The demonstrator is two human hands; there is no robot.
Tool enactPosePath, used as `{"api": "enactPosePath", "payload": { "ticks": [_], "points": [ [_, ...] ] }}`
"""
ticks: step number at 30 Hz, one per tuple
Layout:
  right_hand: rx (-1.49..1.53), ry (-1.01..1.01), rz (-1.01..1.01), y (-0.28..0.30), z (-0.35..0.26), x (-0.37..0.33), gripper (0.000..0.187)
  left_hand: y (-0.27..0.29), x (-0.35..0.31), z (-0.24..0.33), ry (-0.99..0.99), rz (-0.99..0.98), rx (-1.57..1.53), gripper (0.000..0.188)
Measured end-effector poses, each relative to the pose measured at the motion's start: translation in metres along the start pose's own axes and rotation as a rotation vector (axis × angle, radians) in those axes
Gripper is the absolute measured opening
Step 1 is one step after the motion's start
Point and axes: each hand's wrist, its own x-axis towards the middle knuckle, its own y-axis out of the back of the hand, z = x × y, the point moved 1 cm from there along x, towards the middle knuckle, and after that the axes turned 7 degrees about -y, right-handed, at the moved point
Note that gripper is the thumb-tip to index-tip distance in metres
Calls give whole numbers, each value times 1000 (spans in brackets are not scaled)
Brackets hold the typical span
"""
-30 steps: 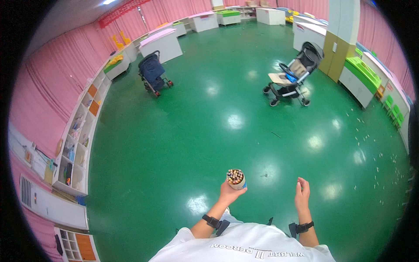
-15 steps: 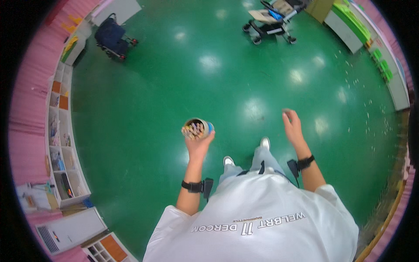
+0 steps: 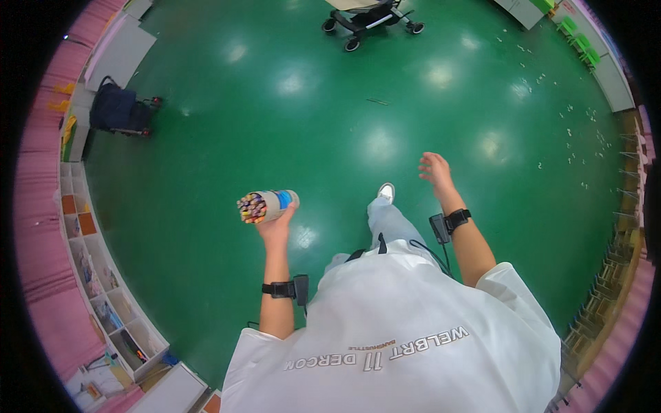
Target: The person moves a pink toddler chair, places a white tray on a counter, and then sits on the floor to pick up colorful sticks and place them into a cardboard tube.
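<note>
My left hand is wrapped round a cylindrical tub of colored pencils, grey with a blue patch on its side. The tub is tilted, its open end toward the left, and the packed colored tips show there. Out to the right, my right hand hangs in the air with nothing in it, its fingers loosely bent and a little apart. Each wrist wears a black strap with a small black box. Below both hands lies the green floor.
A dark blue stroller stands at the far left, another stroller far ahead. White cubby shelves line the left wall. Small scattered white pieces lie on the floor at the right, near green chairs. Rows of small chairs run along the right edge.
I have stepped forward and the room has shifted in view. The tub in my left hand now tips further toward the left. My right hand stays free, its fingers more spread.
</note>
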Motion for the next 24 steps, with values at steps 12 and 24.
{"api": "enactPosePath", "payload": {
  "ticks": [12, 24],
  "points": [
    [-127, -333, 117, 26, -49, 133, 27, -118, 169, -3, -13, 38, 67, 62],
    [-496, -510, 98, -5, -43, 354, 26, -204, 349, -136, 124, -140, 74, 70]
  ]
}}
